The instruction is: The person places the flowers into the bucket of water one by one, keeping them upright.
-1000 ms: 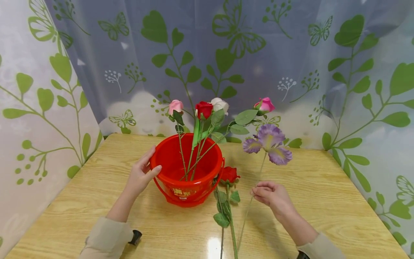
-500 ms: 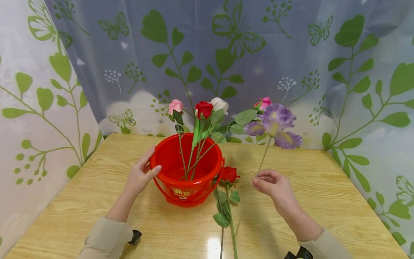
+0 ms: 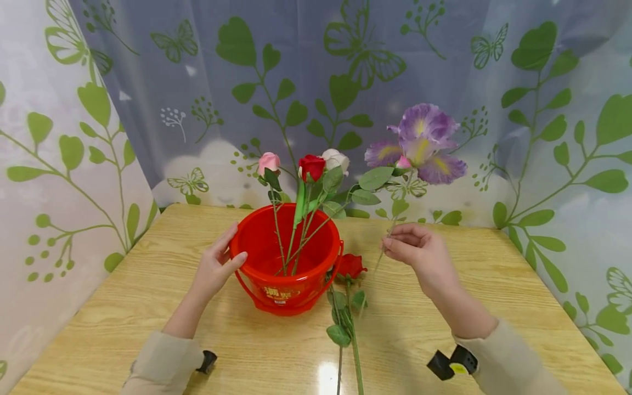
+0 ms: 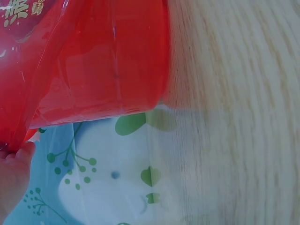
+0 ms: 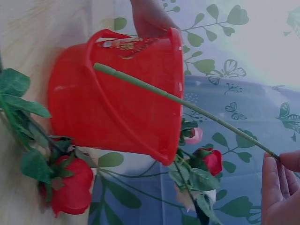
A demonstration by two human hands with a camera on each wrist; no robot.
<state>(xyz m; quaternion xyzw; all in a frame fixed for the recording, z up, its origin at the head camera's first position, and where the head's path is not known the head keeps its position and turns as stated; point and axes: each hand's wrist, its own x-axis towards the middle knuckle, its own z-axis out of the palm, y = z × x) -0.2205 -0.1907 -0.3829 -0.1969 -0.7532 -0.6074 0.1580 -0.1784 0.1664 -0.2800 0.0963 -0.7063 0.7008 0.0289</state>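
My right hand [image 3: 419, 252] pinches the thin stem of a purple artificial iris [image 3: 427, 134], held raised to the right of a red plastic bucket [image 3: 259, 236]. In the right wrist view, the stem's lower end [image 5: 140, 84] crosses in front of the bucket, apart from the table. My left hand [image 3: 212, 269] holds the bucket's left rim, thumb over the edge and fingers along the outer wall. Standing in the bucket are a light pink rose [image 3: 269, 163], a red rose [image 3: 312, 167], a white rose [image 3: 337, 160] and a bright pink rosebud [image 3: 403, 162], partly covered by the iris.
On the wooden table [image 3: 148, 291], right of the bucket, lies a red rose [image 3: 351, 265] with leafy stems [image 3: 356, 351] reaching toward the front edge. A patterned curtain [image 3: 197, 109] hangs behind the table. The bucket's handle [image 5: 117, 112] hangs down against its side.
My right hand has moved upward and away from me, lifting the iris until its bloom overlaps the bright pink rosebud. My left hand and the bucket have stayed put.
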